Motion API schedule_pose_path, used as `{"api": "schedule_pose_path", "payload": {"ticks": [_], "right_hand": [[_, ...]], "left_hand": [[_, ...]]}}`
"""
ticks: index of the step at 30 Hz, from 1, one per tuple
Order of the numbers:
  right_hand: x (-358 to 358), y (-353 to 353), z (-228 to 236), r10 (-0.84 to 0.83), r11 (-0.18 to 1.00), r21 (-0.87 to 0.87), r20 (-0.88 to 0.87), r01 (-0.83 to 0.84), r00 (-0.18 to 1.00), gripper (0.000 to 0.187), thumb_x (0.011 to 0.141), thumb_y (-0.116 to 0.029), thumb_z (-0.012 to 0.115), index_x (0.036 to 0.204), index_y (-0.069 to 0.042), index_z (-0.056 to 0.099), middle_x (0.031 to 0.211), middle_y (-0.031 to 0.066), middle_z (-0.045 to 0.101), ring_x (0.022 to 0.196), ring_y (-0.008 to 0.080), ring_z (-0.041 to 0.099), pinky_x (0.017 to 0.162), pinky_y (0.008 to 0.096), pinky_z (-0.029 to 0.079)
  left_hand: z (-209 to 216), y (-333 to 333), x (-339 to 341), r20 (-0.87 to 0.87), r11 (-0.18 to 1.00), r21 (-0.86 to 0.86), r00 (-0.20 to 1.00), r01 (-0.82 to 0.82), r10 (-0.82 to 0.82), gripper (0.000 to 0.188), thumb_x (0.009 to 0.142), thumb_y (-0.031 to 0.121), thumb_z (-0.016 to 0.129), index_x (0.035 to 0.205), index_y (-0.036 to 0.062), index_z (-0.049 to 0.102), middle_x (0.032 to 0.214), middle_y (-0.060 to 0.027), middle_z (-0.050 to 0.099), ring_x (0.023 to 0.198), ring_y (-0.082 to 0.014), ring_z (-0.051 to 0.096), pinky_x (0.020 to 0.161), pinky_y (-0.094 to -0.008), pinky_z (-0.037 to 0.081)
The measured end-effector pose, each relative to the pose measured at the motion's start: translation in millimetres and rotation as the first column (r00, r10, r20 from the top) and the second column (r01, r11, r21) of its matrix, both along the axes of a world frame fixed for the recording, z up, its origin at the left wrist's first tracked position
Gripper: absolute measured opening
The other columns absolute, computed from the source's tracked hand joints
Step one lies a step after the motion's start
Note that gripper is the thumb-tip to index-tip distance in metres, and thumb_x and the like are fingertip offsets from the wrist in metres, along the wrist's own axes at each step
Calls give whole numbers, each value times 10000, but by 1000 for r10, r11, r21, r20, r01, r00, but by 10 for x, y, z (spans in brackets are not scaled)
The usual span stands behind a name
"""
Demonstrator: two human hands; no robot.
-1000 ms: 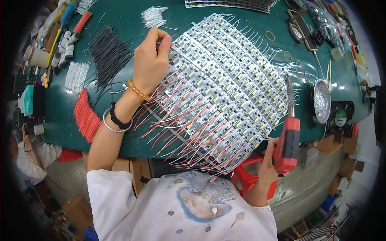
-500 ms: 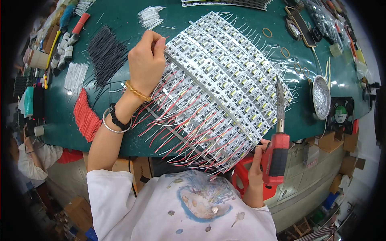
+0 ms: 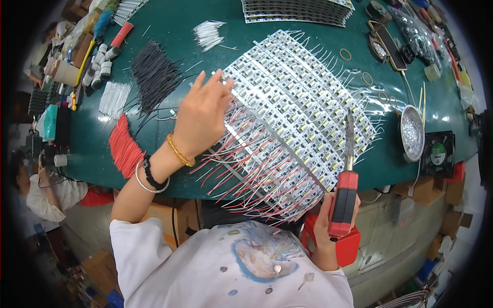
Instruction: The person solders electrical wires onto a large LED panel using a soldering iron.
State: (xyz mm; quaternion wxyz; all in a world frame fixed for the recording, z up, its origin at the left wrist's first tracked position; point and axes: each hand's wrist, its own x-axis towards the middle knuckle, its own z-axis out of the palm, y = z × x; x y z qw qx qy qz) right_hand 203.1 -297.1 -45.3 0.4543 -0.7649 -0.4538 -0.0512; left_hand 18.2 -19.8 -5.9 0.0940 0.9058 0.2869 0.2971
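Note:
A large panel of white circuit boards [image 3: 300, 97] lies slanted on the green table, with rows of small yellowish parts. Red and white wires [image 3: 241, 172] fan out from its near-left side, where grey metal strips [image 3: 290, 149] cross it. At the panel's upper left corner hovers my left hand [image 3: 201, 115], fingers apart and nothing visible in them; whether a fingertip touches the board I cannot tell. By the panel's right corner, my right hand [image 3: 323, 218] grips a red and black soldering gun [image 3: 344, 200], its dark tip pointing away over the boards.
Left of the panel lie bundles of black wires [image 3: 154, 77], red wires [image 3: 123, 146] and white wires [image 3: 114, 98]. More white pieces [image 3: 208, 35] and stacked boards [image 3: 298, 14] lie at the back. A metal bowl [image 3: 412, 133] and a fan [image 3: 438, 154] stand on the right.
My left hand has gone from a pinch at the panel's corner to spread fingers, slightly nearer me. The soldering gun has shifted slightly left in my right hand. The whole view has tilted a little.

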Motion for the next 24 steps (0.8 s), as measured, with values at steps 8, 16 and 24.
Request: {"api": "schedule_pose_path", "payload": {"ticks": [8, 16, 24], "right_hand": [[26, 2, 59, 45, 998, -53, -11, -46, 999, 275, 806, -75, 681, 1044, 24, 586, 999, 141, 631, 950, 320, 573, 887, 440, 441], [96, -184, -9, 80, 997, -10, -161, -82, 984, 357, 823, -84, 679, 1140, 11, 548, 1028, 155, 592, 975, 316, 570, 908, 425, 428], [509, -3, 869, 192, 981, 18, -123, -191, 974, 440, 939, -225, 573, 1213, 103, 467, 1014, 210, 631, 814, 229, 625, 665, 303, 457]], "left_hand": [[20, -415, 126, -2, 960, -109, 965, 259, -261, 100, 846, -8, 615, 941, 16, 601, 1103, -138, 689, 1129, -307, 619, 1038, -505, 409], [39, -438, 114, 65, 943, -214, 967, 255, -247, 74, 844, -7, 621, 904, 26, 593, 1106, -137, 689, 1169, -303, 598, 1046, -494, 405], [562, 52, -93, 332, 978, -191, 932, -85, 146, 41, 832, 21, 649, 866, 3, 634, 836, -92, 681, 748, -236, 669, 680, -331, 519]]}}
